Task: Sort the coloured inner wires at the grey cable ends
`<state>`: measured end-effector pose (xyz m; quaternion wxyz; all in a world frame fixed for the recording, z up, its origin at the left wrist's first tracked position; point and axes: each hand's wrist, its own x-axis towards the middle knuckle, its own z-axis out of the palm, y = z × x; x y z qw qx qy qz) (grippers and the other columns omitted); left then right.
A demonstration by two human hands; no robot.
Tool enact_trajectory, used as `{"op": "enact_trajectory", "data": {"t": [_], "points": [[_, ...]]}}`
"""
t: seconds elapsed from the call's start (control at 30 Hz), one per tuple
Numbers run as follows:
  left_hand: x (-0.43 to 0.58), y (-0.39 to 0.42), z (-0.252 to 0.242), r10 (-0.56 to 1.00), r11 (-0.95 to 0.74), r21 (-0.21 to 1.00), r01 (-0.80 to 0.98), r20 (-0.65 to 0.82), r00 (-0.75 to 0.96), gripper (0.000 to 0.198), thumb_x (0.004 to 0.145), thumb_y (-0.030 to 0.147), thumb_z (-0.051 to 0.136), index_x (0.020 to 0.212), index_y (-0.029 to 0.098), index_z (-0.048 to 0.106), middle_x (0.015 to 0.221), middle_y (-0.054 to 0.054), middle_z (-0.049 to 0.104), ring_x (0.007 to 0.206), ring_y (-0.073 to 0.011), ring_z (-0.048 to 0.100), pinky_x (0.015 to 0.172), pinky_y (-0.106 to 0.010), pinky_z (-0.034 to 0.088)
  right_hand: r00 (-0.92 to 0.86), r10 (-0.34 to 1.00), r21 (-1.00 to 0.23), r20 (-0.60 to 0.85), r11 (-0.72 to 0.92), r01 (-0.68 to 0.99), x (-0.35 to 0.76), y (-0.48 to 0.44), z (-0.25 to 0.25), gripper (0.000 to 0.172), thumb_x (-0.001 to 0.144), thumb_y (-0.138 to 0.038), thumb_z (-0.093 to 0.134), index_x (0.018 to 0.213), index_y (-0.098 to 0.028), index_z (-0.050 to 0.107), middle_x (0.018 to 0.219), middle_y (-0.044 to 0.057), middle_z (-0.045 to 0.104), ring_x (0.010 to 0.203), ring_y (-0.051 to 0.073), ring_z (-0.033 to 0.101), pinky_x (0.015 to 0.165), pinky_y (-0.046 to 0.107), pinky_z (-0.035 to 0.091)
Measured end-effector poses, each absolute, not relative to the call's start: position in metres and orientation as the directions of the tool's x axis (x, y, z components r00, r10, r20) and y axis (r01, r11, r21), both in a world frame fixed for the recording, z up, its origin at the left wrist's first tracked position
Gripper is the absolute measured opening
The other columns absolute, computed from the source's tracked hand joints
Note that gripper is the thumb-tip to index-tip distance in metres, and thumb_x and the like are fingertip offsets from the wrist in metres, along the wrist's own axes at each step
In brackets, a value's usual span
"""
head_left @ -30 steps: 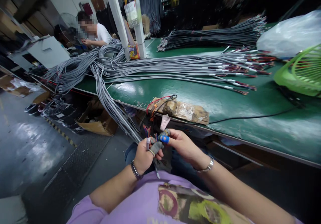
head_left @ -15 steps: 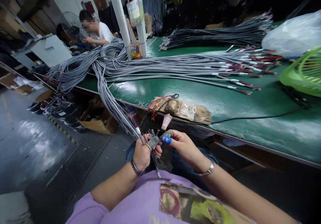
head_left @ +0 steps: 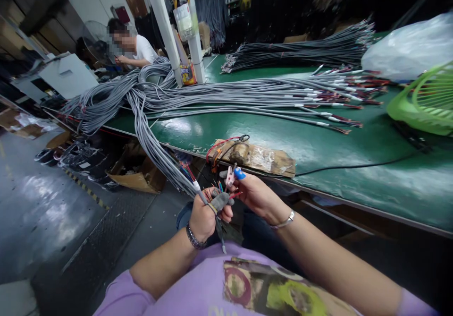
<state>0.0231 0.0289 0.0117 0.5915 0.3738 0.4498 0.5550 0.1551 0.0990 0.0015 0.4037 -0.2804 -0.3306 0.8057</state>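
Observation:
My left hand (head_left: 205,214), with grey finger cots, is closed round the end of a grey cable (head_left: 202,197). Thin coloured wires (head_left: 220,186) with bare copper tips fan out above its fingers, and red wires stick out to the right. My right hand (head_left: 253,191), a blue wrap on its thumb, pinches a small pale pink piece (head_left: 230,178) at the bench edge, just above the wires. What kind of piece it is I cannot make out. A bundle of grey cables (head_left: 152,141) runs from the bench down to my left hand.
On the green bench (head_left: 247,122) lie more grey cables (head_left: 226,91), a black cable bundle (head_left: 290,54) and a taped wooden block (head_left: 269,159). A green fan (head_left: 424,101) and a white plastic bag (head_left: 403,46) stand right. A co-worker (head_left: 141,49) sits at the far left.
My right hand has left the wires by my left hand, moved up, and taken hold of the pale pink piece. The red wires now stick out free. My left hand keeps its hold.

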Motion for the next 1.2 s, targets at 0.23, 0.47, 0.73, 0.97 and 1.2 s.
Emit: {"op": "enact_trajectory", "data": {"t": [0.23,0.47,0.73,0.97,1.2], "points": [[0.025,0.036,0.008,0.990,0.123,0.936,-0.331,-0.139,-0.024,0.035,0.072,0.045,0.072,0.063,0.013,0.062,0.047,0.000,0.061,0.035,-0.0082,0.051,0.036,-0.018,0.041,-0.490,0.843,-0.652,-0.223,-0.502,-0.567,0.150,0.098,0.000,0.038,0.068,-0.055,0.074,0.074,-0.018,0.068,0.064,-0.001,0.058,0.057,0.011,0.047,0.056,0.026,0.042],[0.026,0.036,0.006,0.989,0.135,0.941,-0.311,-0.149,-0.021,0.036,0.072,0.045,0.072,0.061,0.012,0.061,0.047,-0.001,0.060,0.035,-0.0078,0.051,0.037,-0.018,0.041,-0.445,0.860,-0.618,-0.251,-0.496,-0.610,0.145,0.102,-0.008,0.035,0.064,-0.051,0.079,0.072,-0.019,0.069,0.065,-0.001,0.061,0.059,0.011,0.050,0.059,0.026,0.041],[0.026,0.038,0.002,0.981,0.178,0.944,-0.277,-0.193,-0.031,0.037,0.071,0.047,0.072,0.064,0.012,0.062,0.046,0.000,0.060,0.034,-0.0080,0.051,0.035,-0.017,0.039,-0.445,0.868,-0.620,-0.219,-0.476,-0.623,0.144,0.102,-0.007,0.036,0.061,-0.052,0.080,0.067,-0.019,0.067,0.062,-0.001,0.060,0.059,0.012,0.050,0.057,0.026,0.041],[0.026,0.037,0.005,0.984,0.164,0.947,-0.275,-0.178,-0.029,0.038,0.070,0.048,0.072,0.061,0.013,0.060,0.045,0.000,0.060,0.034,-0.0080,0.050,0.036,-0.018,0.040,-0.456,0.859,-0.594,-0.233,-0.497,-0.632,0.143,0.099,-0.003,0.037,0.059,-0.051,0.081,0.064,-0.017,0.067,0.058,-0.002,0.058,0.055,0.010,0.047,0.055,0.024,0.040],[0.023,0.027,0.002,0.991,0.102,0.965,-0.240,-0.119,-0.056,0.040,0.072,0.051,0.070,0.063,0.013,0.061,0.047,-0.001,0.060,0.036,-0.0080,0.050,0.037,-0.019,0.040,-0.484,0.841,-0.599,-0.243,-0.522,-0.607,0.147,0.099,0.002,0.037,0.060,-0.050,0.081,0.073,-0.018,0.068,0.063,-0.002,0.059,0.058,0.010,0.050,0.056,0.023,0.044]]}}
